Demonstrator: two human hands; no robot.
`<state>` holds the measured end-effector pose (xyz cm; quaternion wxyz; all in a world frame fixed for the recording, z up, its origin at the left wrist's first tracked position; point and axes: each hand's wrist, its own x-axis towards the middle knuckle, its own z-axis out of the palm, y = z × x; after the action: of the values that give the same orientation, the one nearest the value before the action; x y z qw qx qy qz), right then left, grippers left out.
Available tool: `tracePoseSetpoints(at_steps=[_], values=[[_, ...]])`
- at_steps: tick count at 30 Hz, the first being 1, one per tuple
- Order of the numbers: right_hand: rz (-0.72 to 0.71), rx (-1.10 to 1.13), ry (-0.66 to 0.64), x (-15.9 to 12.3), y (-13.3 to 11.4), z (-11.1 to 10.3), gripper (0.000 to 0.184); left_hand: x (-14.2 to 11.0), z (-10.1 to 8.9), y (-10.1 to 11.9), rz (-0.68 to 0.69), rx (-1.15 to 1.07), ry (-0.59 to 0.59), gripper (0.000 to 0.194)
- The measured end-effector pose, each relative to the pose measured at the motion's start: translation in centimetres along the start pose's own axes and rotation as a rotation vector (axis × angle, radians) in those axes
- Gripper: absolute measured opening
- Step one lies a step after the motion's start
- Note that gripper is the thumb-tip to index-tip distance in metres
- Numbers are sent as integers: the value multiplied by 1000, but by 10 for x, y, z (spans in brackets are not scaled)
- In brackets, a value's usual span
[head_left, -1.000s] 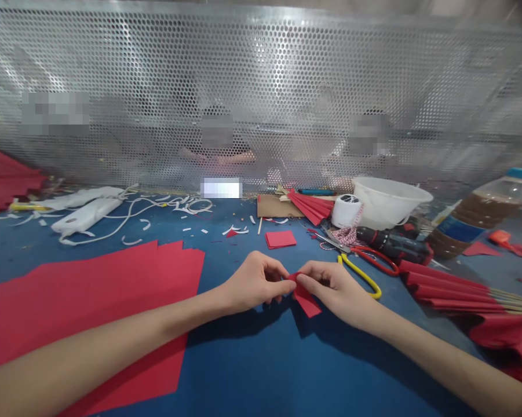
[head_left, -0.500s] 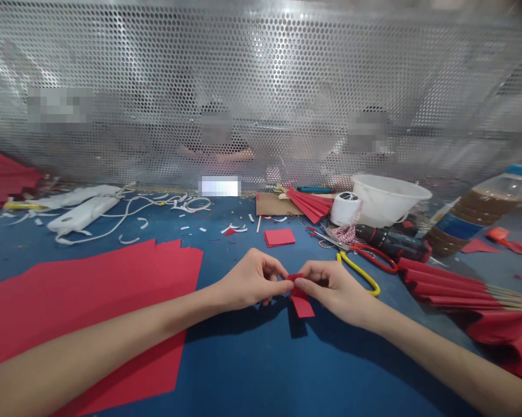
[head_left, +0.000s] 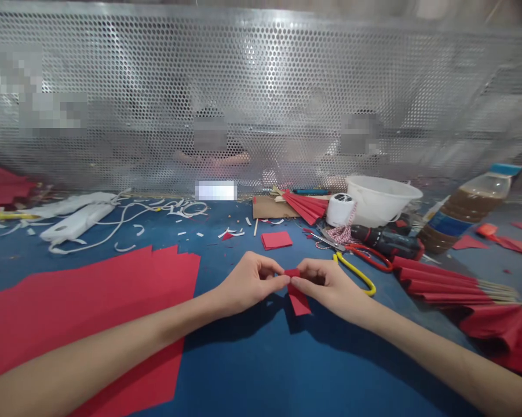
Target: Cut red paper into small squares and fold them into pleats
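Both hands meet over the blue table around a small red paper strip (head_left: 299,301), whose lower end hangs down toward me. My left hand (head_left: 252,282) pinches the upper left edge between thumb and fingertips. From the other side my right hand (head_left: 331,288) pinches the same strip, thumb on top. The paper looks folded at its upper end, though fingertips cover part of it. Just beyond the hands lies a small stack of red paper pieces (head_left: 277,240). Large red paper sheets (head_left: 113,313) lie fanned under my left forearm.
Red-handled scissors (head_left: 369,258), yellow-handled scissors (head_left: 356,273), a black drill (head_left: 386,240), a string spool (head_left: 340,211), a white tub (head_left: 382,200) and a brown-liquid bottle (head_left: 464,208) crowd the right. Pleated red paper (head_left: 438,284) lies nearer. A white power strip (head_left: 80,220) sits left.
My left hand has come closer to the right, its fingertips now farther onto the strip's upper end. The whole view has shifted slightly.
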<state>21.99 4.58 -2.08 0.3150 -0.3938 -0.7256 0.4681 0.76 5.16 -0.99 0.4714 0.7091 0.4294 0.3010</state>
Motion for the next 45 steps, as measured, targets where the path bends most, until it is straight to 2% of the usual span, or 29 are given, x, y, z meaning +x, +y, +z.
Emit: tracePoseSetpoints(at_steps=[5,10,12,14,17,19,25,31,36,45], values=[[56,12,-83,1,0,2,32,2,0,-1,24,-14,62,26],[50,-45,-135,0,-4,2,32,2,2,0,22,-106,178,29],[49,-33,-149,-1,-4,2,30,1,2,0,-3,-128,154,29],[51,-29,-169,-2,-5,2,24,1,2,0,-17,-121,81,30],[48,-36,-181,-3,-5,1,16,1,1,0,0,-1,-55,31],[45,-40,-182,-3,-7,1,17,2,0,-2,7,46,-79,31],[26,-49,-152,-3,-8,0,27,2,0,1,-42,25,-76,38],[45,-16,-156,-4,-5,1,22,2,0,5,-28,-71,-63,38],[76,20,-157,-3,-6,1,20,4,-2,2,-22,-120,3,37],[80,6,-166,-5,-8,-1,22,3,-1,0,-19,-96,-42,34]])
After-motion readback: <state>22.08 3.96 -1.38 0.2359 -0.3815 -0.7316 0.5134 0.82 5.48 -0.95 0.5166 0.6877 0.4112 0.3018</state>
